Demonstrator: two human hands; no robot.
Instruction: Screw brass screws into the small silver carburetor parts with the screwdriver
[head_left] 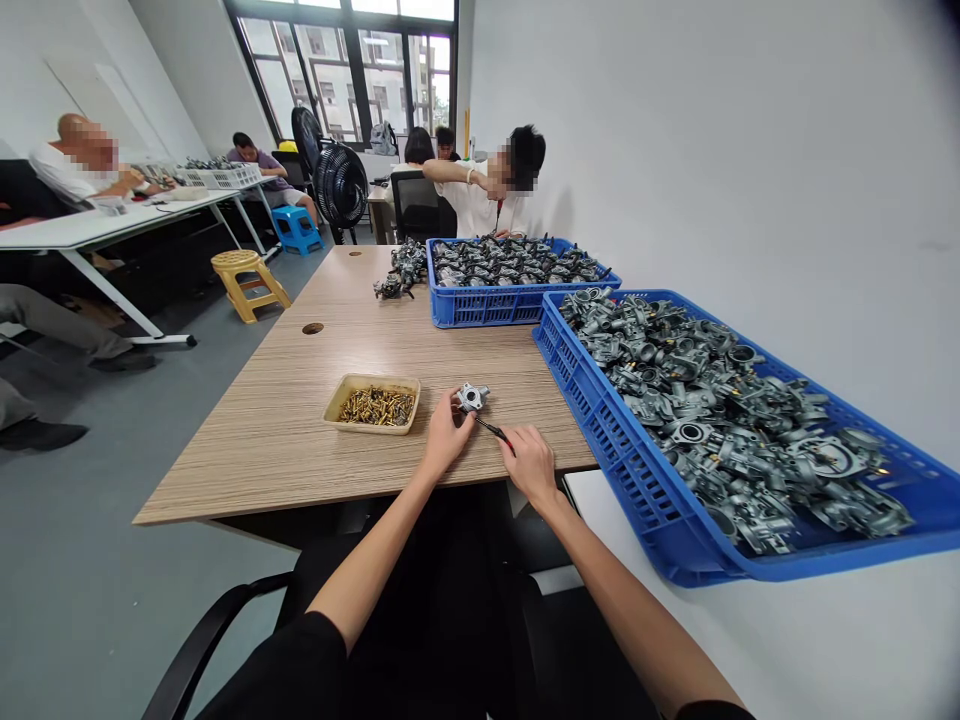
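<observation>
My left hand (448,432) is closed around the left side of a small grey metal carburetor body (473,397), whose round bore faces up toward me. A screwdriver (491,430) with a dark shaft and a red-and-black handle is gripped in my right hand (531,462). Its tip reaches the lower edge of the carburetor body; the exact contact point is too small to make out. Left of my left hand, a shallow cream tray (335,414) holds many small brass parts (377,407).
A blue crate (637,480) heaped with carburetor bodies stands at my right. Behind it, another blue crate (480,308) holds carburetors in rows, beside a loose pile (405,265) on the wooden table (262,440). Across the table a person (480,190) bends over work. A black fan (340,185) stands farther left.
</observation>
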